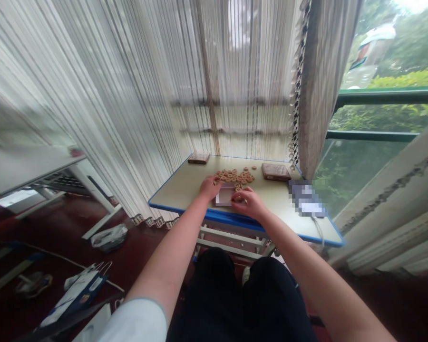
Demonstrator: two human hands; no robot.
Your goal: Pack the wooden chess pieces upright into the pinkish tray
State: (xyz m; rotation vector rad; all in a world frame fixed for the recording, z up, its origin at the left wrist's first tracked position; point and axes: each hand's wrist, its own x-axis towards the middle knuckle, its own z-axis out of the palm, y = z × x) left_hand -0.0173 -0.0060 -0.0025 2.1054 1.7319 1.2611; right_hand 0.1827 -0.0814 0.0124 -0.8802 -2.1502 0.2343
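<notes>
A shallow, pale open box lies near the table's front edge, between my two hands. My left hand is at its left back corner, fingers curled in beside the nearest loose pieces; what they grip is too small to make out. At the box's right side my right hand has thumb and fingers bent together around what looks like a round wooden piece. Beyond the box spreads a heap of round wooden game pieces, with a couple more close to the box's right back corner.
The pale table has a blue rim. Brown flat boxes stand at its back left and right. A blurred-out object with a cable lies at the right. String curtains hang behind; bags lie on the floor.
</notes>
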